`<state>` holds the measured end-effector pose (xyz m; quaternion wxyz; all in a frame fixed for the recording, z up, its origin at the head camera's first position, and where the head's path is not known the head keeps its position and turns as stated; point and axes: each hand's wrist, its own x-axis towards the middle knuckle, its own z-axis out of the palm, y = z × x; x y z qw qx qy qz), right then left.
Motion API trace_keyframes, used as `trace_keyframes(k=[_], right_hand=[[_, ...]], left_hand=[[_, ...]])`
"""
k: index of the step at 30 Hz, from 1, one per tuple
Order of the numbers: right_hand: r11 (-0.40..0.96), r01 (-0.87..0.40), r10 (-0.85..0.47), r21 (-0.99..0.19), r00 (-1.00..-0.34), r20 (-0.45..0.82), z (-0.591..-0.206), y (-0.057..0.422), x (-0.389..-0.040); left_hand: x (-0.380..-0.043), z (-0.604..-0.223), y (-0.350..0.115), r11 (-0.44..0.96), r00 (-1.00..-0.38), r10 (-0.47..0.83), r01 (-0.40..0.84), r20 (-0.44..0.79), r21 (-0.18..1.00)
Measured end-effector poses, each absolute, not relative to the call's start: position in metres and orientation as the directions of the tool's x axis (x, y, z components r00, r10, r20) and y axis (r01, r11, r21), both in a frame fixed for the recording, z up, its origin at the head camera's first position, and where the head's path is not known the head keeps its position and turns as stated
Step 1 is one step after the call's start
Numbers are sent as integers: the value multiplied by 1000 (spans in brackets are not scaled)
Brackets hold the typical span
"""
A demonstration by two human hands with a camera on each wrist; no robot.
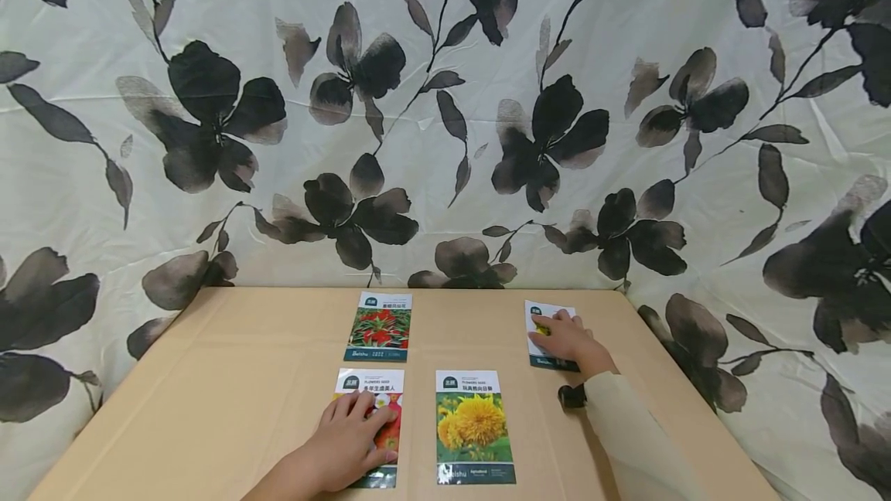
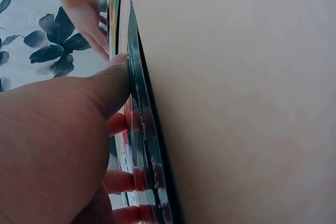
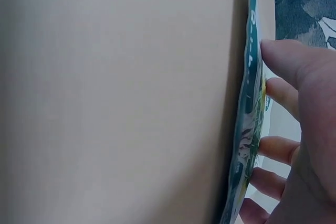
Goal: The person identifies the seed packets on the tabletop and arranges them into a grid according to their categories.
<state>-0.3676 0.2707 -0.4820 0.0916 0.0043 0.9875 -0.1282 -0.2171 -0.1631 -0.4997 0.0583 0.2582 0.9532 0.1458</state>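
Observation:
My left hand [image 1: 344, 439] rests on a seed packet [image 1: 386, 382] with red flowers at the front left, covering much of its picture. The left wrist view shows the thumb and fingertips touching the face of this packet [image 2: 137, 72], which lies flat on the table. At the back right, my right hand [image 1: 572, 342] lies over another seed packet [image 1: 546, 362], where a bit of yellow shows by the fingers. Spread fingertips touch that packet's printed face [image 3: 254, 98] in the right wrist view. The fingers of both hands are extended, not curled round the packets.
A packet with yellow double blooms [image 1: 476, 427] lies between the hands at the front. Behind the left hand lies one with a red flower [image 1: 379, 329]. The light wood-coloured table [image 1: 209, 393] ends at a floral cloth [image 1: 445, 138]. A black band [image 1: 572, 397] sits at the right wrist.

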Motion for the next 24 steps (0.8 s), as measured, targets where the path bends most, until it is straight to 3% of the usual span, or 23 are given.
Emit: trace_keyframes(k=[24], right_hand=[[969,27,-12,-244,-988,-155,-485,250,-356]], left_hand=[[-211,-502,-170,816,-854,520,488,-23,310]])
